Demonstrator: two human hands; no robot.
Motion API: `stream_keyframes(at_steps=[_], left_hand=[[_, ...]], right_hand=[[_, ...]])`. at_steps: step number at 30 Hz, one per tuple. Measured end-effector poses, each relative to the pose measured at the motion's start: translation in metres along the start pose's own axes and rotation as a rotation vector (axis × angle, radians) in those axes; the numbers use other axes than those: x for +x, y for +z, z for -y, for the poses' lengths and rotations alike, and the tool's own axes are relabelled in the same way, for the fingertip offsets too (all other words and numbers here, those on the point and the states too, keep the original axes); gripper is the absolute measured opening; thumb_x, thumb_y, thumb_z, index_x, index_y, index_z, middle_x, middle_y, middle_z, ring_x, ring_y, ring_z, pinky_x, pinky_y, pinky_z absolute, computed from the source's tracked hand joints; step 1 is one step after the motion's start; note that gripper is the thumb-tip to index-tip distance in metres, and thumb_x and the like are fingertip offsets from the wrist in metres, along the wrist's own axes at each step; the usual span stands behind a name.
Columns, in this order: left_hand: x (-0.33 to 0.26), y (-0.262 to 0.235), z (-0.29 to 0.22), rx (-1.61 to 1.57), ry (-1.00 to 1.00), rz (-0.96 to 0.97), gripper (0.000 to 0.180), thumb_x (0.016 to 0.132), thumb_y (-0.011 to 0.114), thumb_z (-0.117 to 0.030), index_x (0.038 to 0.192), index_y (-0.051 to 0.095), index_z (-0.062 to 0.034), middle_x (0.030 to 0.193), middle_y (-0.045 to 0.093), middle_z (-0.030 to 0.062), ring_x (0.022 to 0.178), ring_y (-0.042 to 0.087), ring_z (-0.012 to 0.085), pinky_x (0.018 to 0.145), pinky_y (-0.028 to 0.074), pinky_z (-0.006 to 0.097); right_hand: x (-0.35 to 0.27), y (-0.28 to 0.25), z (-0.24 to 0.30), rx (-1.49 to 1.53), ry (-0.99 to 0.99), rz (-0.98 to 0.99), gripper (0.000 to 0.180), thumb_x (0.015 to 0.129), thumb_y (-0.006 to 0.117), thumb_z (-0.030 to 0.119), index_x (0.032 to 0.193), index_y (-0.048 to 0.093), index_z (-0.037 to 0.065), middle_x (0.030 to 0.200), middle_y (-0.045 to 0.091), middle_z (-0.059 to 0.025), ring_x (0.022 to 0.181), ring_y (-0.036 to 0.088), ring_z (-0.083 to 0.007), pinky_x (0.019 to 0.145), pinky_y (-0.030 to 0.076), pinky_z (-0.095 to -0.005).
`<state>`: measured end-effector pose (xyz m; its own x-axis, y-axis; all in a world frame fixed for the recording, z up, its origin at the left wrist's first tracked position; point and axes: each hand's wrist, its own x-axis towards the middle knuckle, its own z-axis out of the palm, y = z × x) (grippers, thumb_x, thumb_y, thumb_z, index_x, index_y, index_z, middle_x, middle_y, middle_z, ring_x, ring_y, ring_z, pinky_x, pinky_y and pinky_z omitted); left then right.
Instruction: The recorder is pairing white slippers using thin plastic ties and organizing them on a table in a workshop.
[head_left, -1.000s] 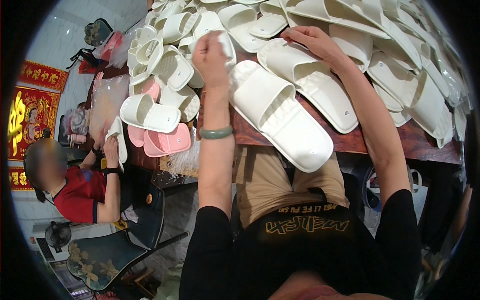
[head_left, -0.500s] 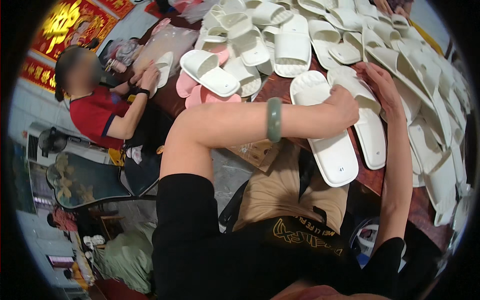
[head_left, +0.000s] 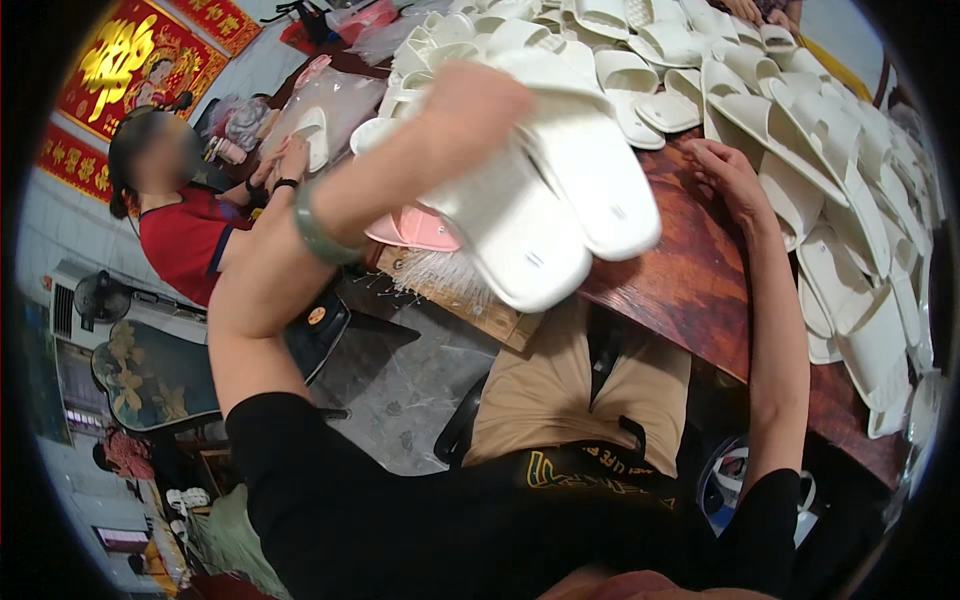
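Fingers of the left hand (head_left: 480,105), blurred, appear closed on two white slippers (head_left: 590,180) raised over the near edge of the reddish table (head_left: 680,280); the right hand (head_left: 735,185), loosely half-curled, holds nothing, just beside the heaped pale slippers (head_left: 825,165).

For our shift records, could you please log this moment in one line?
left hand: holds two white slippers, blurred | right hand: empty, loosely curled | nearby: white slipper pile, pink slipper, red-brown table
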<state>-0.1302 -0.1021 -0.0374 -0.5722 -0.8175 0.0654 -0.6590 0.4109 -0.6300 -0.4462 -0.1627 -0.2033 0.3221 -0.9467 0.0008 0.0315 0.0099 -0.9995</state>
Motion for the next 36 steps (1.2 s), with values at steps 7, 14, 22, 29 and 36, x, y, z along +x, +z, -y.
stream_keyframes(at_steps=[7,14,22,29,36], left_hand=[[0.019,0.094,0.135,0.119,-0.145,-0.242,0.019,0.074,0.055,-0.014,0.091,0.064,-0.0121,0.074,0.064,0.0125,0.072,0.064,0.0284,0.059,0.049,0.04],[0.044,0.23,0.124,-0.043,-0.396,-0.248,0.016,0.08,0.049,-0.011,0.088,0.063,-0.013,0.072,0.065,0.0112,0.069,0.065,0.0287,0.058,0.051,0.04],[0.054,0.204,0.102,-0.17,-0.365,-0.351,0.014,0.077,0.047,-0.008,0.081,0.06,-0.0081,0.069,0.062,0.0168,0.067,0.062,0.0347,0.057,0.047,0.045],[0.036,0.072,0.018,-0.461,-0.448,-0.815,0.013,0.084,0.057,-0.021,0.088,0.065,-0.011,0.075,0.066,0.0103,0.067,0.064,0.0288,0.057,0.048,0.039],[0.019,0.01,-0.089,-0.732,-0.052,-0.93,0.005,0.081,0.064,-0.015,0.082,0.064,-0.0097,0.063,0.06,0.0071,0.055,0.059,0.0228,0.048,0.044,0.032]], right_hand=[[0.003,0.013,-0.013,-0.051,-0.082,0.002,0.028,0.088,0.059,0.027,0.097,0.063,0.001,0.081,0.062,-0.0009,0.076,0.055,-0.0076,0.072,0.044,-0.0219],[0.003,0.014,-0.023,-0.155,-0.037,-0.075,0.022,0.085,0.062,0.027,0.091,0.066,0.006,0.074,0.058,0.0038,0.066,0.05,-0.0039,0.057,0.04,-0.019],[0.002,0.011,-0.015,-0.145,0.002,-0.047,0.021,0.084,0.065,0.024,0.09,0.066,0.004,0.077,0.063,0.0003,0.069,0.054,-0.0065,0.063,0.044,-0.0202],[0.0,0.024,-0.023,-0.579,-0.433,-0.076,0.02,0.082,0.062,0.019,0.091,0.064,0.001,0.084,0.065,-0.0083,0.077,0.061,-0.0184,0.072,0.048,-0.0288],[-0.036,0.04,0.04,-1.143,-1.092,-0.562,0.027,0.074,0.065,0.01,0.099,0.059,0.006,0.093,0.058,-0.0103,0.087,0.055,-0.0287,0.077,0.044,-0.0377]])
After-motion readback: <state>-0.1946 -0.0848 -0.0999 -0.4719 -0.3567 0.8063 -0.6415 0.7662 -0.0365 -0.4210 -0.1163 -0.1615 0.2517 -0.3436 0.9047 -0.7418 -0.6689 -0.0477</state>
